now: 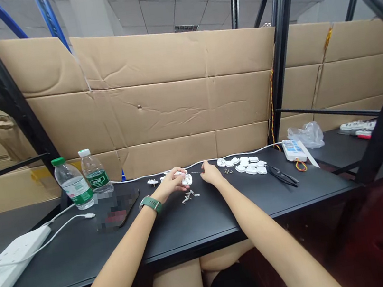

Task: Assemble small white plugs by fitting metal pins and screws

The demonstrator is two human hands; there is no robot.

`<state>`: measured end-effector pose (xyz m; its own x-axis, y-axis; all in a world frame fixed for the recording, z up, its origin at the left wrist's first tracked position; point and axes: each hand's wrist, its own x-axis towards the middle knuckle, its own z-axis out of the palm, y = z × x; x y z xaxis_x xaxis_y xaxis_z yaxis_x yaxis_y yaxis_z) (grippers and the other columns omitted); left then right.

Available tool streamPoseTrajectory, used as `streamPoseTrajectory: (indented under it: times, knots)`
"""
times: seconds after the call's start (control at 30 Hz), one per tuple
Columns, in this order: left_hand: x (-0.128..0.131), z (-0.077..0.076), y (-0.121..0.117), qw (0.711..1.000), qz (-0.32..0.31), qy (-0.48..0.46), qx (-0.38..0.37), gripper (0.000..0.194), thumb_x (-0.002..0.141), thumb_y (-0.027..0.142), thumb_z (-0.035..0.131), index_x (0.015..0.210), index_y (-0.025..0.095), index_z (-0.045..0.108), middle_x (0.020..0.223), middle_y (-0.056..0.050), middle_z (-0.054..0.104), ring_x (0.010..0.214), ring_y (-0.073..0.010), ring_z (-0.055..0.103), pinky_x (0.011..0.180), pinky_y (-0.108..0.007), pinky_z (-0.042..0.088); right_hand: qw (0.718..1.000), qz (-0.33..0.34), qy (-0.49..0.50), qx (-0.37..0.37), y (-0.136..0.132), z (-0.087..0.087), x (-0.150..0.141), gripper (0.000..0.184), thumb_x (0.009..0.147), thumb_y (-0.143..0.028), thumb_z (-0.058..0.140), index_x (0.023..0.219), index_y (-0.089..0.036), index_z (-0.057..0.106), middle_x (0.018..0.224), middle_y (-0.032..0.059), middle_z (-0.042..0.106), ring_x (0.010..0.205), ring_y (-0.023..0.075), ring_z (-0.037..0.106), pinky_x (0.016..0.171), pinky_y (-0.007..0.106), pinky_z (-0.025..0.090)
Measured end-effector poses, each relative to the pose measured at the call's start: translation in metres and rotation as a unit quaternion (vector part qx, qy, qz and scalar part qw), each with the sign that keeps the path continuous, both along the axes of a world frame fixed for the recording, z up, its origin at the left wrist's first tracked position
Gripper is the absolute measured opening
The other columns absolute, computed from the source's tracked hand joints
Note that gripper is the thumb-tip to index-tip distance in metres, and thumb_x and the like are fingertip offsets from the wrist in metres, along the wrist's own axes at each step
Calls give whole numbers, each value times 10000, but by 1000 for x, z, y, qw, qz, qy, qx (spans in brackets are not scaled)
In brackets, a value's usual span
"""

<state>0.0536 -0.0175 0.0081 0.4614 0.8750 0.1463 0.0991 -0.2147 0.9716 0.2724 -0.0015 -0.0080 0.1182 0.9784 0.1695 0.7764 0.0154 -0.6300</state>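
Observation:
My left hand (171,184), with a green-strapped watch (152,204) at its wrist, is closed on a small white plastic housing (187,180). To its right, my right hand (212,173) is closed on a thin metal-shafted tool (196,172). The shaft points left toward the housing; whether it touches cannot be made out, and any handle is hidden in my fingers. On the black table just below the left hand lie several small pale parts (189,196). Small brass-coloured pieces (228,171) are right of my right hand, beside several white rounded plastic pieces (251,169).
Black-handled pliers (282,176) and a white box (294,151) lie at the right. Two water bottles (74,185), a dark phone-like object (127,208) and a white power strip (18,260) are at the left. A cardboard wall (171,103) stands behind the table.

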Motion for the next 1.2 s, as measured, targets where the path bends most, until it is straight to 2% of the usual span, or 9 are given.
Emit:
streamPoseTrajectory:
  times: [0.07, 0.23, 0.3, 0.37, 0.47, 0.6, 0.77, 0.9, 1.2]
  knots:
    - [-1, -1, 2, 1000, 11, -9, 3, 503, 807, 561, 772, 1085, 198, 562, 922, -62, 726, 769, -209, 749, 663, -293, 588, 997, 23, -76, -4, -4, 1, -3, 219, 865, -145, 668, 1075, -208, 669, 1163, 105, 699, 1059, 240, 667, 845, 304, 484]
    - [-2, -4, 6, 1000, 17, -18, 3, 490, 805, 556, 774, 1064, 202, 556, 929, -54, 718, 751, -190, 737, 633, -264, 553, 994, 20, -96, 43, -8, 8, -8, 140, 862, -304, 745, 961, -205, 735, 1171, 120, 707, 1181, 297, 603, 958, 374, 454]
    - [-2, -5, 6, 1000, 19, -19, 6, 478, 805, 551, 773, 1057, 205, 560, 924, -48, 716, 749, -184, 733, 631, -259, 547, 993, 51, -46, 97, -7, 10, -11, 168, 915, -349, 685, 950, -195, 744, 1103, 111, 729, 1113, 267, 631, 939, 357, 464]
    - [-2, -7, 7, 999, 21, -22, 10, 469, 808, 553, 770, 1046, 208, 559, 929, -44, 719, 755, -180, 732, 633, -254, 545, 983, 131, 52, 119, -5, 10, -16, 227, 982, -342, 579, 940, -190, 741, 986, 74, 747, 944, 203, 678, 848, 297, 492]
    - [-3, -8, 9, 998, 33, -38, 22, 465, 822, 571, 750, 1029, 206, 549, 912, -43, 729, 755, -166, 723, 649, -251, 555, 949, 242, 189, 70, -2, 5, -24, 281, 1023, -359, 492, 977, -186, 709, 892, 35, 739, 711, 145, 685, 645, 231, 496]
    - [-3, -8, 10, 996, 52, -65, 40, 461, 825, 569, 747, 1012, 201, 540, 905, -38, 727, 781, -159, 713, 747, -305, 603, 910, 289, 296, 5, -3, -1, -33, 210, 972, -292, 593, 1159, -201, 624, 869, 16, 736, 616, 125, 685, 520, 188, 487]
    - [-3, -8, 11, 993, 71, -67, 62, 426, 829, 538, 744, 1007, 193, 570, 956, -39, 704, 808, -175, 727, 796, -365, 632, 868, 291, 401, -21, -10, 3, -34, 220, 927, -185, 644, 1145, -173, 615, 781, 16, 716, 676, 149, 711, 612, 245, 599]
    - [-2, -8, 13, 990, 96, -72, 74, 373, 829, 480, 751, 999, 185, 599, 983, -52, 690, 808, -193, 736, 795, -395, 642, 845, 280, 454, -27, -14, 6, -34, 182, 914, -151, 654, 1095, -157, 635, 784, 29, 721, 708, 149, 716, 687, 275, 626]
    - [-3, -8, 13, 989, 111, -69, 75, 362, 826, 469, 750, 995, 175, 621, 990, -55, 664, 835, -207, 734, 789, -402, 646, 844, 258, 467, -61, -16, 10, -32, 164, 930, -266, 664, 1062, -169, 668, 844, 57, 744, 679, 140, 708, 614, 223, 584]
